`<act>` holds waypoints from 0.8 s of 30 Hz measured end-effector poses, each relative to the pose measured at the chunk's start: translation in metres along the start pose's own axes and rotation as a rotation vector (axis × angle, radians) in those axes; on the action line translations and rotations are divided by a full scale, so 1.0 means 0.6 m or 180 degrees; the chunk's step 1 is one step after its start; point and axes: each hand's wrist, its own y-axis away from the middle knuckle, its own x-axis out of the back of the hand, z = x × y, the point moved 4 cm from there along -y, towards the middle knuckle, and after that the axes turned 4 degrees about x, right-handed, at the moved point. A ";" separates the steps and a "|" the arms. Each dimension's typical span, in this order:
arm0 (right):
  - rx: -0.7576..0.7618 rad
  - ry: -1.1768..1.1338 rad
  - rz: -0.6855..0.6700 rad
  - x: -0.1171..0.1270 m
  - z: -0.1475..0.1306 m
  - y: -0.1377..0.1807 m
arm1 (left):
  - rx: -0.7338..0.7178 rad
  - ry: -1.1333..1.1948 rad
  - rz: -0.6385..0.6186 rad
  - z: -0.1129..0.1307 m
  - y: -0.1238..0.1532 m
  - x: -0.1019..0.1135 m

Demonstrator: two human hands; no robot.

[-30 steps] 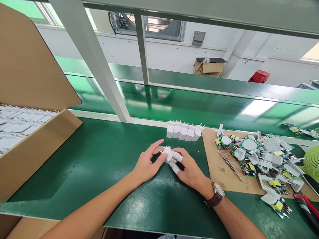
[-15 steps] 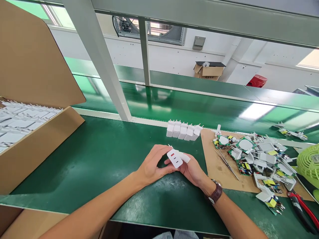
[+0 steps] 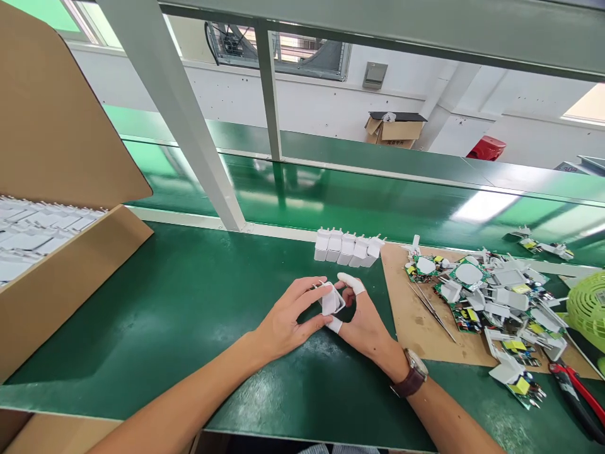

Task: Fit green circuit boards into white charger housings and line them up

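Over the near middle of the green-topped bench (image 3: 189, 302), the left hand (image 3: 289, 314) grips a white, block-shaped plastic charger (image 3: 331, 301) between thumb and fingers, while the right hand (image 3: 365, 325) spreads its white-covered thumb and forefinger at the charger's right side; whether other right fingertips touch it I cannot tell. Half a second ago the charger's end with one red and two dark slots faced up; that end has since turned out of sight, suggesting the piece is being rotated in hand. Farther back stands a row of white, pronged plastic blocks (image 3: 347, 249). Far beyond, a brown cardboard carton (image 3: 399, 131) bears dark characters, too small to read.
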 end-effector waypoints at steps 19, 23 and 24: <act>0.0027 -0.0449 -0.0759 -0.019 0.016 -0.004 | -0.0088 0.0071 -0.0216 0.014 -0.018 -0.002; -0.0043 -0.0477 -0.0786 -0.019 0.013 -0.006 | -0.0083 -0.0156 -0.0094 0.021 -0.022 -0.001; -0.0053 -0.0473 -0.0796 -0.018 0.011 -0.007 | -0.0067 -0.0200 -0.0089 0.022 -0.023 -0.001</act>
